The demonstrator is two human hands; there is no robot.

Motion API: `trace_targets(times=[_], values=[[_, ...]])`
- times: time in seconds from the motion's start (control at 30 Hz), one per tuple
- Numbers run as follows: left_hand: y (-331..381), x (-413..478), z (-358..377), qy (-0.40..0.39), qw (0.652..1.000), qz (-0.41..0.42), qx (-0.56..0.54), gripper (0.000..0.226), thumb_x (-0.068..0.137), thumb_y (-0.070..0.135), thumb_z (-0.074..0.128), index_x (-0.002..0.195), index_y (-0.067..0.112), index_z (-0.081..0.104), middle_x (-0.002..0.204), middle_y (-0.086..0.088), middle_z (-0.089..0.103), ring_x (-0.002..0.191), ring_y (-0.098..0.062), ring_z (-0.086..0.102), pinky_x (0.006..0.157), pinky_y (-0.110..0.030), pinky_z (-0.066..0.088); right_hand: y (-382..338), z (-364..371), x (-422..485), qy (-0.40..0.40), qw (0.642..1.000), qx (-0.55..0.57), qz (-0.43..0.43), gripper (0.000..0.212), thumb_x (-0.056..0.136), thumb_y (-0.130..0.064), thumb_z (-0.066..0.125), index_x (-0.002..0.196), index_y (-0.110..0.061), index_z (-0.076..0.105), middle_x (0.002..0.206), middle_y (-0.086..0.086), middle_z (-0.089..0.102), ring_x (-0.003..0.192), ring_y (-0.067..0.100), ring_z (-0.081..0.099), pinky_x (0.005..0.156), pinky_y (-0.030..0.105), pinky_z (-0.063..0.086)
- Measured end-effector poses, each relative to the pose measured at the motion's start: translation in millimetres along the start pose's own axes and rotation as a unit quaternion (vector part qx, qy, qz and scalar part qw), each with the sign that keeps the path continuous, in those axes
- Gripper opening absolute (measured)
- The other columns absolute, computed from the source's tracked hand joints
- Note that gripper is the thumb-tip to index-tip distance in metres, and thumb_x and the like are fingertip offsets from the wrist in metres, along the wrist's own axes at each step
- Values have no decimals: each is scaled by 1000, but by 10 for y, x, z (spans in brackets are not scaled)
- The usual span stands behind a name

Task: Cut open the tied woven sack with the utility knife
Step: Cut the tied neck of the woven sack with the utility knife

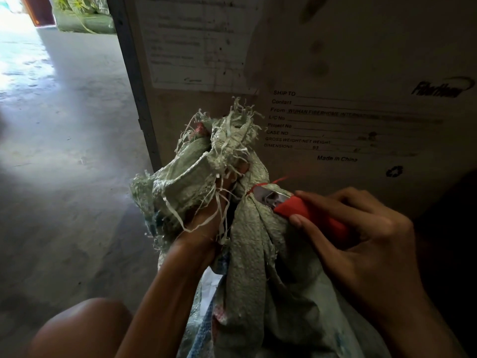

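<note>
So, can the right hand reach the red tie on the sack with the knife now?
Probably yes. The right hand holds the utility knife with its blade tip already at the red tie, while the left hand grips the sack's neck clear of it.

Passage behind and right of the woven sack (258,267) is blocked by a printed cardboard box (348,73) standing close. Open concrete floor (64,151) is left free on the left.
</note>
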State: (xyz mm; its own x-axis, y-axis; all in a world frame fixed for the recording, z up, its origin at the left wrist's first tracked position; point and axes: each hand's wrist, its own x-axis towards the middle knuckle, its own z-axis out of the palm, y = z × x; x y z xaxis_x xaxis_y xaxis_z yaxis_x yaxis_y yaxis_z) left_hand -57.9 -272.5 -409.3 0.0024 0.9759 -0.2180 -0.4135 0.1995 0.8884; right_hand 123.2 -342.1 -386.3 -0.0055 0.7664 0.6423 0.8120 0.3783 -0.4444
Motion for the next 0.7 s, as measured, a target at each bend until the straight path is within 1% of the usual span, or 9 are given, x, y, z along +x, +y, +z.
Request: trace_targets(times=[0.03, 0.1, 0.17, 0.23, 0.4, 0.5, 0.6, 0.67, 0.7], values=[[-61, 52, -10, -12, 1000, -20, -6, 34, 108, 32, 37, 98, 16, 65, 69, 7, 74, 65, -7, 71, 70, -27, 60, -2, 26, -12, 7, 1000, 0, 5, 33, 85, -39, 79, 113, -21, 78, 87, -3, 67, 79, 18, 63, 66, 41, 53], [-86, 39, -5, -10, 999, -52, 0, 46, 107, 37, 33, 81, 13, 64, 75, -5, 65, 70, -17, 61, 64, -30, 50, -7, 79, -31, 23, 1000, -1, 14, 33, 88, -39, 77, 116, -21, 77, 88, -3, 66, 80, 18, 63, 67, 41, 53], [-143, 43, -13, -31, 999, -43, -14, 56, 106, 38, 32, 70, 17, 69, 69, -4, 70, 65, -16, 67, 59, -29, 54, -14, 138, -48, 42, 999, -5, 23, 34, 89, -41, 74, 117, -22, 76, 89, -3, 66, 81, 18, 63, 67, 42, 53], [-199, 66, 2, -44, 998, -31, -32, 53, 105, 36, 32, 75, 20, 73, 63, 5, 76, 57, -6, 73, 49, -20, 58, -38, 210, -65, 66, 997, -1, 36, 35, 89, -42, 71, 117, -23, 76, 90, -3, 65, 81, 17, 64, 67, 42, 54], [-253, 115, 46, -65, 996, 25, -53, 38, 107, 28, 34, 95, 18, 68, 76, 9, 80, 68, -2, 76, 55, -16, 58, -111, 392, -114, 110, 988, 40, 96, 38, 89, -44, 70, 123, -27, 73, 94, -4, 67, 86, 17, 67, 72, 42, 57], [-219, 107, 66, -80, 995, 9, -62, 40, 106, 32, 36, 94, 12, 69, 75, 1, 80, 66, -8, 77, 54, -22, 61, -164, 463, -121, 129, 980, 64, 135, 42, 88, -48, 67, 125, -29, 71, 98, -8, 69, 91, 13, 69, 78, 37, 59], [-217, 103, 103, -96, 994, 17, -54, 39, 99, 33, 45, 88, 16, 79, 89, -5, 82, 75, -12, 78, 65, -26, 65, -174, 482, -106, 147, 975, 65, 153, 43, 87, -49, 67, 125, -30, 72, 105, -8, 73, 96, 8, 71, 82, 31, 58], [-204, 66, 139, -82, 995, 20, -45, 45, 103, 28, 42, 83, 20, 82, 91, -5, 81, 80, -13, 78, 67, -26, 64, -172, 469, -96, 147, 975, 61, 155, 41, 87, -48, 69, 124, -32, 72, 107, -8, 75, 96, 7, 71, 82, 33, 59], [-207, 64, 150, -77, 996, 20, -40, 44, 106, 28, 41, 88, 19, 80, 94, -6, 80, 84, -16, 77, 70, -27, 63, -167, 453, -88, 146, 975, 54, 157, 41, 87, -48, 69, 124, -32, 72, 106, -9, 75, 95, 7, 71, 81, 35, 60]])
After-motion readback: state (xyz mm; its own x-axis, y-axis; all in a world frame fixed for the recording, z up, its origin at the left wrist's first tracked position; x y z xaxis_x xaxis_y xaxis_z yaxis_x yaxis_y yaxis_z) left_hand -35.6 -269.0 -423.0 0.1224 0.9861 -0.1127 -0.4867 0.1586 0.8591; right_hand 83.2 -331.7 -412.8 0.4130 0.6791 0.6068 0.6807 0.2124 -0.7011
